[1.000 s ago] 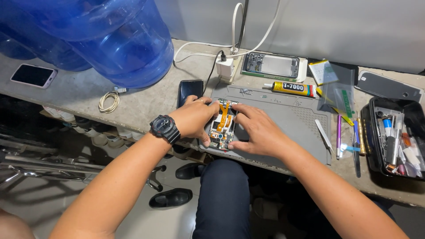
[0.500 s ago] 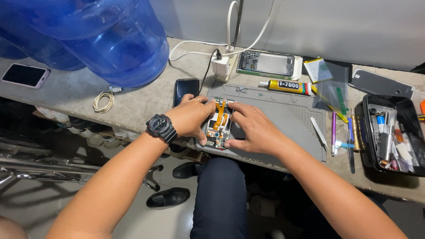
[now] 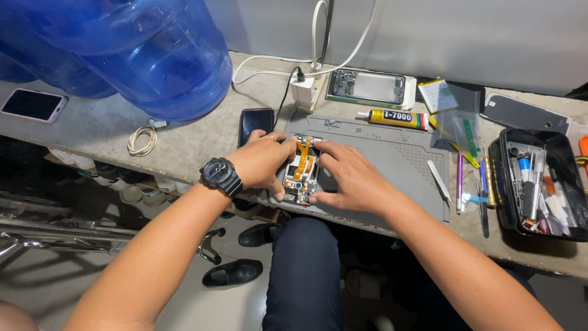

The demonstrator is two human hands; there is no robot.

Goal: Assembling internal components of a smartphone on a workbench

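Both hands, left hand (image 3: pixel 262 160) and right hand (image 3: pixel 347 178), are grasping one opened phone (image 3: pixel 300 171) on one grey mat (image 3: pixel 392 159); two blue jugs (image 3: pixel 153 55) are standing nearby.

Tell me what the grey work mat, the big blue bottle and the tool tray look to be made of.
Grey work mat: likely silicone or rubber, matte, with moulded recesses and ridges. Big blue bottle: clear blue-tinted plastic, glossy, see-through with highlights. Tool tray: apparently black plastic, smooth with a slight sheen; it could be coated metal.
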